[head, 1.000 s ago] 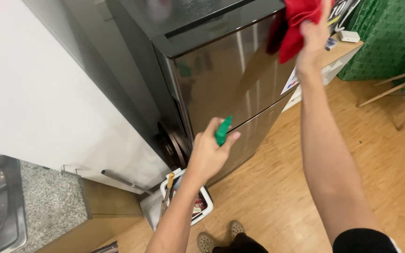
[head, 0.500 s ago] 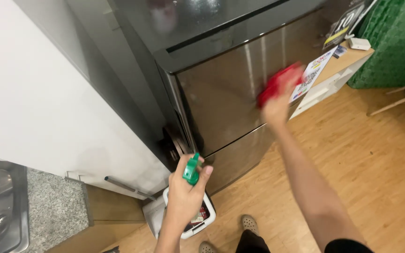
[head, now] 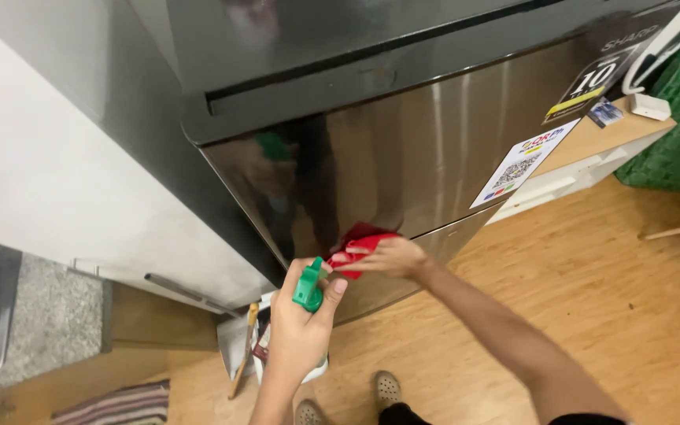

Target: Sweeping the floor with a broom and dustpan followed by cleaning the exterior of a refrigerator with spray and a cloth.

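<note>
I see a red cloth [head: 358, 242] pressed flat against the lower part of a stainless steel fridge door [head: 426, 157], near its bottom edge. My right hand [head: 391, 256] lies over the cloth, fingers spread and pinning it to the metal. Just beside it, my left hand [head: 301, 319] is closed around a green spray bottle [head: 307, 286] (only its trigger head shows). Stickers [head: 522, 164] sit on the door's right side. Below is a wooden floor [head: 592, 291], my shoes [head: 387, 387], and a striped mat [head: 116, 403] at the left.
</note>
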